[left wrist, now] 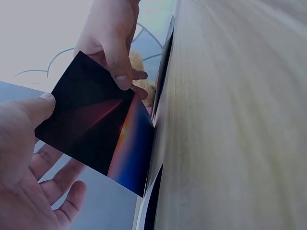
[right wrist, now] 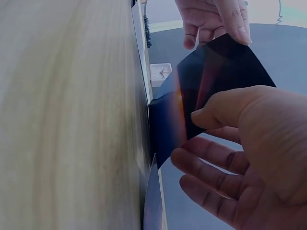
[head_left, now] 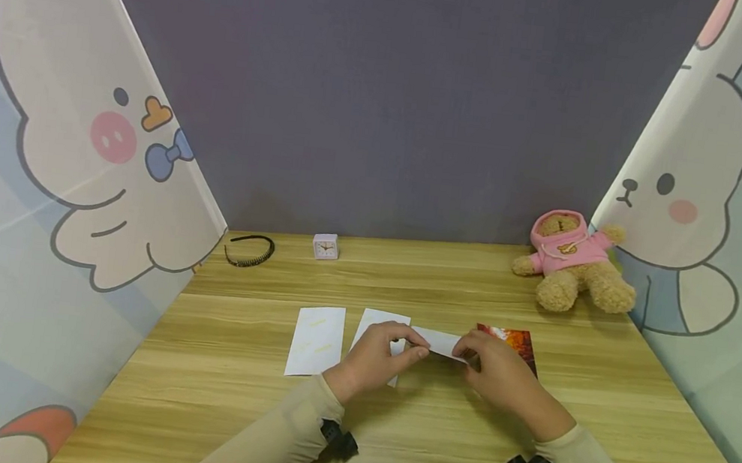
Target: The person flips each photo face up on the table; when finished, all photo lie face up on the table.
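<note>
My left hand pinches the left end of a photo print between thumb and fingers. At its other end my right hand pinches it too. The print is tilted up above the table, its white back showing in the head view. Both wrist views show the glossy dark face with a blue and orange band, slightly bowed in the right wrist view. Two white sheets lie left of it; the outer sheet has faint yellow strips, and my left hand partly covers the inner sheet. Behind my right hand lies a red-orange picture.
A small pink-white clock and a black toothed headband stand at the back left of the wooden table. A teddy bear in a pink hoodie sits at the back right. Cartoon-printed panels flank the table.
</note>
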Action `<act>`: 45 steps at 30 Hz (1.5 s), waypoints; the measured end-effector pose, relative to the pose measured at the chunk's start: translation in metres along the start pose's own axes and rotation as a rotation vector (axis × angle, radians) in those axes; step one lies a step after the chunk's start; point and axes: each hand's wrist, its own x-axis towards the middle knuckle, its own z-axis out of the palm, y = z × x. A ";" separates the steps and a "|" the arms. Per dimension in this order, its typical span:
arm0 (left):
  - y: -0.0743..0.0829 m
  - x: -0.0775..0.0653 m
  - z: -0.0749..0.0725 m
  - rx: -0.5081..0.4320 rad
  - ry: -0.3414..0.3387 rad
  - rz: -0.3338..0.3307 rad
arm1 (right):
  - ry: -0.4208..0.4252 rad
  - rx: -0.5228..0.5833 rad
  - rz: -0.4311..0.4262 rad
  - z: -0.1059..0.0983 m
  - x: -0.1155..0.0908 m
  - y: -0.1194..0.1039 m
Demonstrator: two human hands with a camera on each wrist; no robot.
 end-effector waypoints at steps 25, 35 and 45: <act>-0.001 0.000 -0.002 0.016 0.099 -0.022 | 0.316 0.046 -0.092 -0.003 0.000 -0.003; -0.003 0.000 -0.003 -0.028 0.130 -0.034 | 0.349 0.135 -0.101 -0.001 0.000 -0.003; -0.003 0.000 -0.004 -0.066 0.154 -0.048 | 0.315 0.258 -0.096 -0.001 0.000 -0.002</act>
